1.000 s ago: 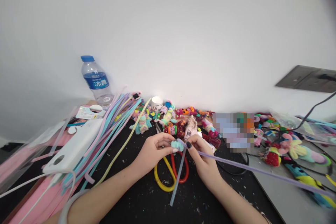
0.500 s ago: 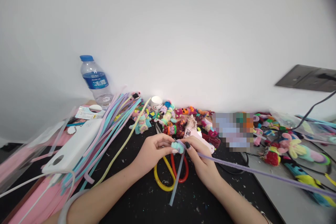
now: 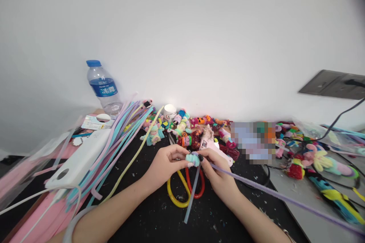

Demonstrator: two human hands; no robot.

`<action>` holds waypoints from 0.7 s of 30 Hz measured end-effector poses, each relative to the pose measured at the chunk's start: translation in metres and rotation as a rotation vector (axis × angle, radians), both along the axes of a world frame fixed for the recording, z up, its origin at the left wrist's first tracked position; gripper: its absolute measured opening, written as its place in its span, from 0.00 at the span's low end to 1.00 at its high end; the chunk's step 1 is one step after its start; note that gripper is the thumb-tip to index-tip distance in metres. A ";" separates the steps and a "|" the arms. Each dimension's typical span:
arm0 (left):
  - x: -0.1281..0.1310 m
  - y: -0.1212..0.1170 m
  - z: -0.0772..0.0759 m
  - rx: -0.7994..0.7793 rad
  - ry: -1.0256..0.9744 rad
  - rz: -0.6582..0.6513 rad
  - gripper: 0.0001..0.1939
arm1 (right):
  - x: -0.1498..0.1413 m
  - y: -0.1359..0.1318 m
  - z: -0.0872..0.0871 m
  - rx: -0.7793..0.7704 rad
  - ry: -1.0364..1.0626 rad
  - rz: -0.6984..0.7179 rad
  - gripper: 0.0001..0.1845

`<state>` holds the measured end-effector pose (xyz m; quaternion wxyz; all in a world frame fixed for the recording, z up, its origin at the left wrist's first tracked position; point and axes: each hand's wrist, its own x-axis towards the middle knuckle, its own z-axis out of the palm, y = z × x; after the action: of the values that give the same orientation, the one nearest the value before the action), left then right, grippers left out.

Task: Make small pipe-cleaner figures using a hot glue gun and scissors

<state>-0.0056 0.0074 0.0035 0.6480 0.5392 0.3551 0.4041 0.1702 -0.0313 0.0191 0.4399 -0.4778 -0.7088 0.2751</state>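
Both hands meet over the middle of the black tabletop (image 3: pixel 159 216). The left hand (image 3: pixel 167 165) has its fingers pinched together on a small mint-green fuzzy ball (image 3: pixel 192 158), which sits between the two hands, just above the tabletop. The right hand (image 3: pixel 218 172) has its fingers closed on a lilac fuzzy wire (image 3: pixel 273 193) right where it meets the ball; how far the wire wraps round the ball is hidden behind the fingertips. The wire runs off to the lower right and is cut by the picture's edge.

Under the hands lie scissors (image 3: pixel 182 190) with one yellow and one red loop, their blades mostly covered by the left hand, and a clear glue stick (image 3: pixel 191 197) slanting down from beneath the ball. A pink glue gun (image 3: pixel 215 148) is partly hidden behind the right hand.

To the left lie a bundle of pastel fuzzy wires (image 3: pixel 119 136), a white case (image 3: pixel 81 159) and a water bottle (image 3: pixel 104 87). Small fuzzy figures (image 3: pixel 185 125) crowd along the wall, too small to tell apart; a patch among them is blurred out.
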 end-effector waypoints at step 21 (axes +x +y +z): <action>-0.001 0.000 0.003 -0.220 -0.023 -0.020 0.12 | 0.003 0.000 0.001 0.168 -0.136 0.084 0.10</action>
<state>-0.0063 0.0071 0.0064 0.7112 0.4638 0.3845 0.3623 0.1734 -0.0310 0.0199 0.4172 -0.4269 -0.7770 0.1999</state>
